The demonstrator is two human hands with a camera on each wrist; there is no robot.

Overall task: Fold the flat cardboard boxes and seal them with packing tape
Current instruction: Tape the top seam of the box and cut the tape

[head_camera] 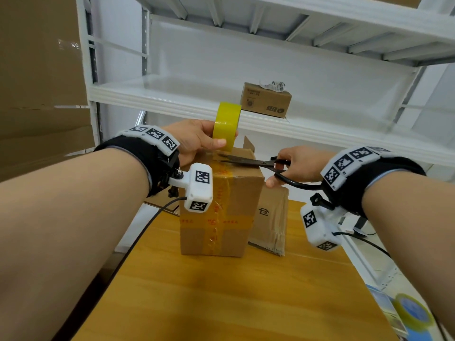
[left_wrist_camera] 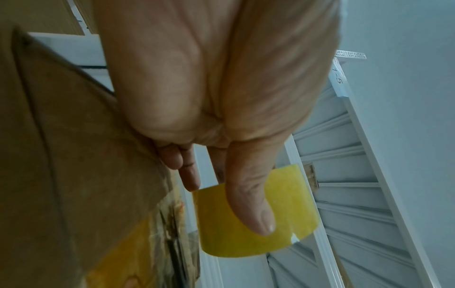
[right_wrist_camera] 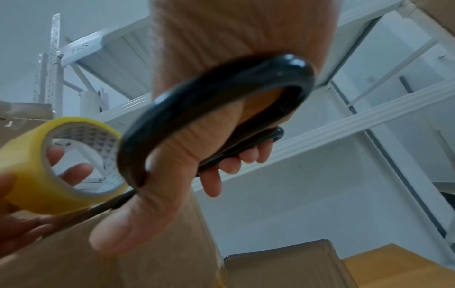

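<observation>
Layout: table in front, shelf behind

Upright box (head_camera: 219,207) stands on the table (head_camera: 221,291); tape roll (head_camera: 226,126) above its top (left hand (head_camera: 194,141) side), scissors (head_camera: 258,163) to the right, flat cardboard (head_camera: 270,225) behind-right.

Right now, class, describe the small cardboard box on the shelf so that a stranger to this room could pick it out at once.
Start at the white metal shelving behind the wooden table. On its lower shelf, right of the yellow tape roll, sits the small cardboard box. Unlike the tall taped box on the table, it is low, printed in black, and carries a crumpled barcode label on top.
</observation>
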